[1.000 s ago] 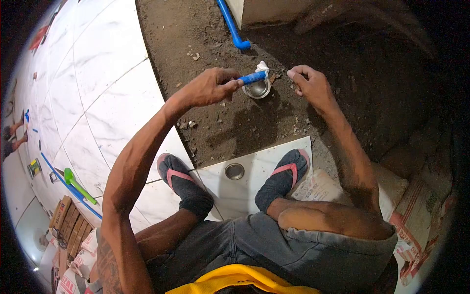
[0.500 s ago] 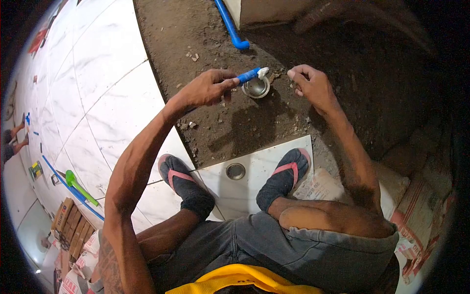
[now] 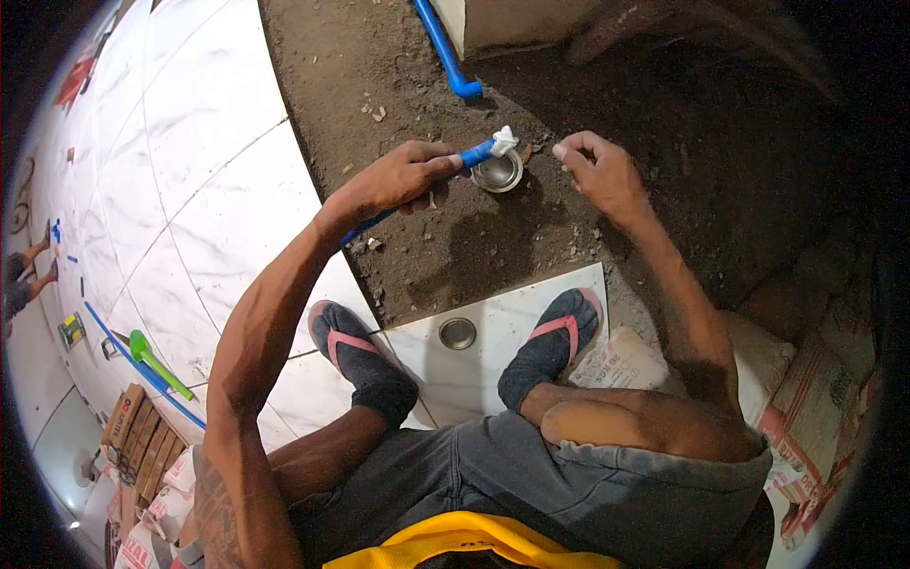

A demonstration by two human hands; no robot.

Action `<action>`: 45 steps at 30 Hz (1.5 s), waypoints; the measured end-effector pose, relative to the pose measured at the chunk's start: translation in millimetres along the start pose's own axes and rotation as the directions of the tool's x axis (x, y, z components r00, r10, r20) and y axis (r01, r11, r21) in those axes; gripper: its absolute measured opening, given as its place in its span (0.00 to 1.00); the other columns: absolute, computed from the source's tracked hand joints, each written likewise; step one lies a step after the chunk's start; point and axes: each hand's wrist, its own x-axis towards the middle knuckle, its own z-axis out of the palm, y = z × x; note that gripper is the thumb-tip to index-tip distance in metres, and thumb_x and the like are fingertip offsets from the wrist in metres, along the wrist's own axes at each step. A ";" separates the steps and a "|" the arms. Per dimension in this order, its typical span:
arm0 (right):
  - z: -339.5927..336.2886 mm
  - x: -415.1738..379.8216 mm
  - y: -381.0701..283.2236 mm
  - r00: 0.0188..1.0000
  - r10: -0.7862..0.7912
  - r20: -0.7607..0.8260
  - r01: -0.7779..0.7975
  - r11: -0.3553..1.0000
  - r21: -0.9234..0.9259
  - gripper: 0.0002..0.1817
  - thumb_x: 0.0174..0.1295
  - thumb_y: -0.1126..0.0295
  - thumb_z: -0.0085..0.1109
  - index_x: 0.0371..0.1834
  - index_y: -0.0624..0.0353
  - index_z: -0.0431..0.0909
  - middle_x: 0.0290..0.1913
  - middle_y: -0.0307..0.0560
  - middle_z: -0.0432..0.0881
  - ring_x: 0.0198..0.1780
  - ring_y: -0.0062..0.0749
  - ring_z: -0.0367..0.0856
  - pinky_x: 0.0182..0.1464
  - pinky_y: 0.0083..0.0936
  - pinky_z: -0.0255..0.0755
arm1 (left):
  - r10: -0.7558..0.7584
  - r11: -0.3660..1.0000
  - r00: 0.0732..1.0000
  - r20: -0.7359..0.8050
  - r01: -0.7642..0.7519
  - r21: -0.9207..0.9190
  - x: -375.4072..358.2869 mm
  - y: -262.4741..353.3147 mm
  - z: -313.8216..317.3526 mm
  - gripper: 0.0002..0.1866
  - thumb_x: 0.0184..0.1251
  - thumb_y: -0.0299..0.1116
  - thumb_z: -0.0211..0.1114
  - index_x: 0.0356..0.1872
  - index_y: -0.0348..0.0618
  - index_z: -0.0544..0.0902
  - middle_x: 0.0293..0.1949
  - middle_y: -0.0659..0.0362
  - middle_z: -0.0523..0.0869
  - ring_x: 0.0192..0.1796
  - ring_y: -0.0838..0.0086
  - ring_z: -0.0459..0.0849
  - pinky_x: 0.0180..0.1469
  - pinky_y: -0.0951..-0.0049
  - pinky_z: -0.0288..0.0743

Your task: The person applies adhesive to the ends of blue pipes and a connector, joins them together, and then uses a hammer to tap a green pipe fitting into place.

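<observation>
I squat over bare dirt. My left hand (image 3: 398, 177) grips a blue stick (image 3: 474, 154) with a white wad (image 3: 503, 141) on its tip. The tip rests at the far rim of a round metal drain opening (image 3: 498, 173) sunk in the soil. My right hand (image 3: 597, 171) hovers just right of the drain, fingers curled and pinched, with nothing visible in it. My sandalled feet stand on a loose white tile (image 3: 464, 365) with a round hole (image 3: 457, 333) cut in it.
Laid white marble tiles (image 3: 190, 161) cover the floor to the left. A blue pipe (image 3: 445, 52) runs along the dirt at the top. Cement sacks (image 3: 806, 398) lie at the right, a green tool (image 3: 152, 358) and boxes at lower left. Another person's legs (image 3: 24, 275) show at far left.
My left hand has shifted a little, tilting the blue stick so its white tip sits at the drain's far rim. My right hand has dropped slightly. More of the stick shows below my left hand.
</observation>
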 end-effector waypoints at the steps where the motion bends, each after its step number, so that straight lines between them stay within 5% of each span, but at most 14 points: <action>1: -0.3 -3.1 -1.1 1.000 0.003 0.005 -0.003 1.000 -0.002 0.16 0.62 0.59 0.60 0.41 0.62 0.81 0.39 0.52 0.85 0.41 0.37 0.83 0.46 0.29 0.74 | -0.004 1.000 1.000 -0.001 0.004 -0.027 0.7 -1.2 -0.7 0.19 0.72 0.49 0.53 0.50 0.45 0.78 0.24 0.64 0.78 0.23 0.83 0.73 0.22 0.80 0.63; 9: 6.3 5.6 13.1 1.000 0.019 -0.017 -0.018 0.997 0.069 0.16 0.61 0.60 0.61 0.40 0.63 0.81 0.37 0.52 0.85 0.40 0.34 0.83 0.46 0.29 0.75 | -0.020 0.996 0.997 0.079 0.027 -0.088 -1.3 2.6 -2.6 0.18 0.73 0.48 0.53 0.48 0.45 0.78 0.24 0.66 0.77 0.21 0.83 0.72 0.22 0.80 0.64; 15: -6.2 10.7 -4.9 1.000 -0.023 -0.021 0.023 1.000 0.002 0.16 0.62 0.59 0.60 0.40 0.64 0.81 0.38 0.51 0.85 0.40 0.35 0.83 0.45 0.29 0.75 | 0.065 0.997 0.996 0.056 -0.067 0.034 0.0 3.4 0.0 0.15 0.72 0.46 0.53 0.40 0.44 0.78 0.23 0.66 0.77 0.22 0.83 0.71 0.22 0.80 0.62; 28: -5.2 14.2 -1.2 0.976 -0.215 -0.019 0.215 0.977 -0.013 0.12 0.62 0.63 0.59 0.36 0.63 0.80 0.34 0.51 0.83 0.37 0.36 0.82 0.42 0.30 0.74 | 0.186 0.967 0.982 -0.026 -0.179 0.179 -2.7 9.8 -5.6 0.17 0.69 0.48 0.59 0.39 0.42 0.79 0.22 0.66 0.76 0.23 0.83 0.70 0.25 0.79 0.63; 36: 1.0 9.8 6.3 0.990 -0.124 0.070 0.127 0.991 -0.035 0.14 0.62 0.61 0.59 0.36 0.64 0.80 0.35 0.51 0.83 0.38 0.34 0.81 0.42 0.31 0.74 | 0.299 0.933 0.953 -0.047 -0.282 0.226 -4.9 12.4 -9.2 0.19 0.67 0.49 0.61 0.37 0.40 0.80 0.23 0.65 0.77 0.26 0.81 0.72 0.27 0.77 0.65; 42: -6.2 5.1 3.7 0.979 -0.154 0.132 0.157 0.988 -0.013 0.14 0.62 0.61 0.60 0.38 0.64 0.80 0.36 0.50 0.83 0.38 0.32 0.81 0.43 0.29 0.74 | 0.193 0.960 0.978 -0.077 -0.172 0.222 -6.2 16.9 -14.3 0.19 0.68 0.49 0.60 0.38 0.40 0.80 0.24 0.64 0.77 0.29 0.80 0.74 0.30 0.77 0.67; 45: -15.3 8.0 -5.7 0.984 -0.143 0.103 0.145 0.989 -0.017 0.15 0.62 0.60 0.60 0.38 0.63 0.79 0.36 0.50 0.83 0.38 0.32 0.81 0.44 0.29 0.74 | 0.256 0.949 0.956 -0.147 -0.219 0.227 1.7 7.2 -19.4 0.20 0.67 0.49 0.61 0.39 0.39 0.79 0.25 0.63 0.78 0.28 0.78 0.75 0.32 0.73 0.70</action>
